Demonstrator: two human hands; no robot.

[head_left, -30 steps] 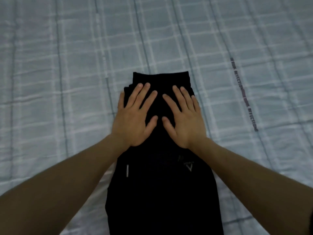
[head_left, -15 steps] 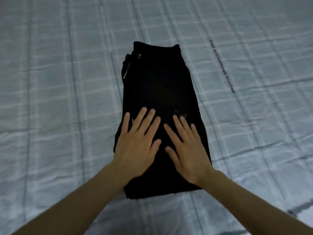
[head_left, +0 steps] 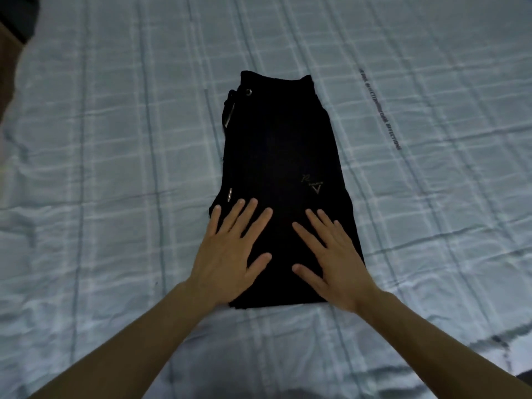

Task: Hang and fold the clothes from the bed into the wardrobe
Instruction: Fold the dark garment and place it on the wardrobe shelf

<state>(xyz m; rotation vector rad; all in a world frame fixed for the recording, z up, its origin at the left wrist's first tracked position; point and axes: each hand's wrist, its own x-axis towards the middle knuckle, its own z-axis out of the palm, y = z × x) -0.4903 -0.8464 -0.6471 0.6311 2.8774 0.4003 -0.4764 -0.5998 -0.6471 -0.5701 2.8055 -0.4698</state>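
Observation:
A pair of folded black trousers lies flat on the bed, waistband at the far end, with a drawstring eyelet and a small V logo showing. My left hand lies flat with spread straight fingers on the near left part of the trousers. Beside it, my right hand presses flat on the near right part. Both palms cover the near folded edge. No wardrobe is in view.
The bed is covered by a pale blue checked sheet with a line of printed text at the right. A dark object and a brown edge show at the far left corner.
Both hands have slid from the far end of the trousers back toward me to the near edge, flat all the while. The whole folded garment has come into view.

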